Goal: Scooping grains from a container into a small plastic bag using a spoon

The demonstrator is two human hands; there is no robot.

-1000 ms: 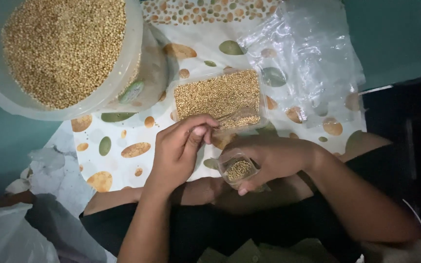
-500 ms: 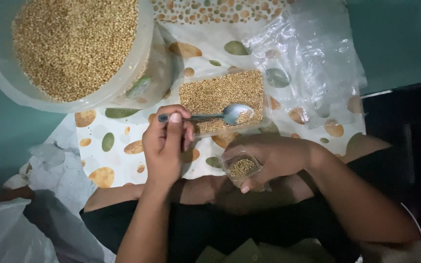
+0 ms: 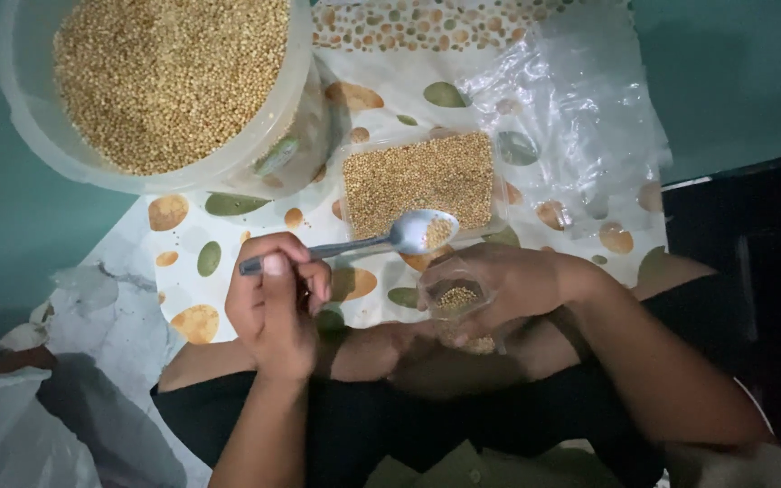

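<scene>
My left hand grips the handle of a metal spoon, whose bowl carries a few yellow-brown seeds. The spoon hovers just above a small clear pouch partly filled with the same seeds, which my right hand holds over my lap. Right behind the spoon lies a clear rectangular tray spread with seeds. A large translucent round tub full of seeds stands at the upper left.
A spotted cloth with orange and green ovals covers the floor under the tub and tray. Crumpled clear plastic bags lie at the upper right, and more plastic sits at the lower left. My crossed legs fill the bottom.
My left hand drew the spoon back from the pouch to the seed tray and now brings it, with some seeds, towards the pouch. The right hand has stayed still.
</scene>
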